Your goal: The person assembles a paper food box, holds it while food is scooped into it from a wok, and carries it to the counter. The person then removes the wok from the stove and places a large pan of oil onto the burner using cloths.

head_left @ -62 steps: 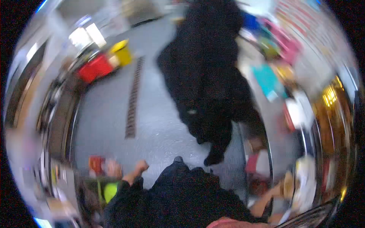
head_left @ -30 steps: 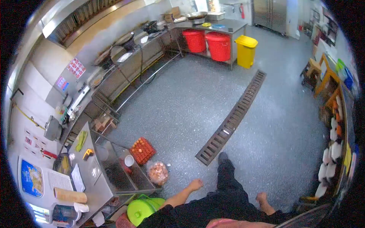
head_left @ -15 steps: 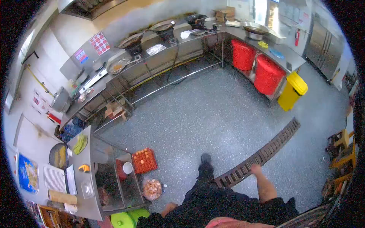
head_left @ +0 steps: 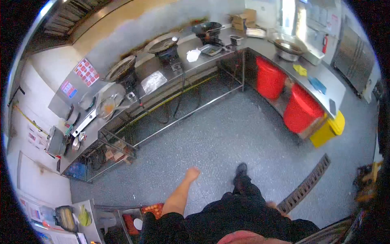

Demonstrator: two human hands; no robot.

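Observation:
My left hand (head_left: 192, 174) hangs over the grey floor in front of my body, its fingers curled closed with nothing visible in them. Behind that forearm is a red tray of eggs (head_left: 153, 210) on the floor. My right hand (head_left: 273, 205) is low by my right side, near the floor drain grate (head_left: 304, 185); it is small and blurred, and its fingers cannot be made out. One dark shoe (head_left: 241, 168) shows between the two hands.
A steel cooking counter (head_left: 178, 73) with woks runs along the back wall. Red bins (head_left: 270, 79) stand under the right-hand steel table (head_left: 333, 85), beside a yellow bin (head_left: 327, 132). Another steel table (head_left: 91, 221) is at lower left.
The view has swung left and moved nearer the cooking counter. A person in black seen at first is out of view. My left hand has swung forward, my right hand back.

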